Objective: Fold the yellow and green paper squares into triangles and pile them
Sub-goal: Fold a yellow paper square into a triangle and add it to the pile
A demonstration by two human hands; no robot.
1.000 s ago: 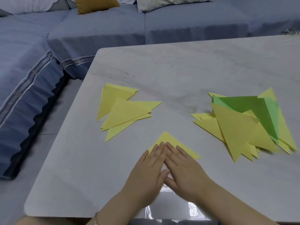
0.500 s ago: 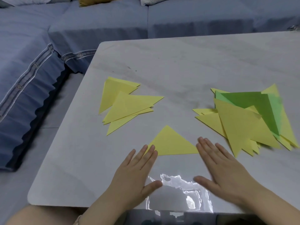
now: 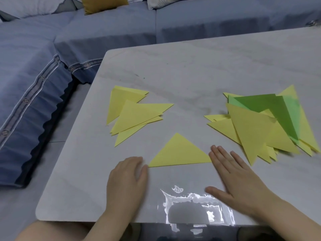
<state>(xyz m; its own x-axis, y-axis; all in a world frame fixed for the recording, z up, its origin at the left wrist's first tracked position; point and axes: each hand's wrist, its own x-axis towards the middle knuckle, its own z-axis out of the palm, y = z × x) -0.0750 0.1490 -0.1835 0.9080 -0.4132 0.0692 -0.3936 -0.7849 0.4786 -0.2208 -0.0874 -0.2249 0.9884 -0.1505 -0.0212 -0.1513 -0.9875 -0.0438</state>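
A single folded yellow triangle (image 3: 178,152) is seen lying flat on the grey table (image 3: 191,70), apex pointing away from the person and long edge towards them. Just beside its left corner the left hand (image 3: 127,178) is rested on the table, its fingers (image 3: 133,160) loosely bent downward and nothing held in them; whether the thumb touches the paper corner cannot be told. Just beside the right corner of the triangle the right hand (image 3: 232,176) is laid palm down, its fingers (image 3: 224,157) straight and close together, the thumb spread towards the person, nothing grasped. Beyond the triangle and to its left, a small pile of yellow triangles (image 3: 133,115) is spread loosely, the pieces overlapped at different angles. To the right of the triangle and slightly beyond it, a larger mixed pile (image 3: 257,126) is found, in which a green triangle (image 3: 271,108) is sandwiched among many yellow ones, with one large yellow piece laid on top pointing towards the person. Far beyond the triangle and to its left, a blue sofa (image 3: 34,58) is seen wrapped around the table's corner, with a mustard cushion (image 3: 102,4) placed on it.
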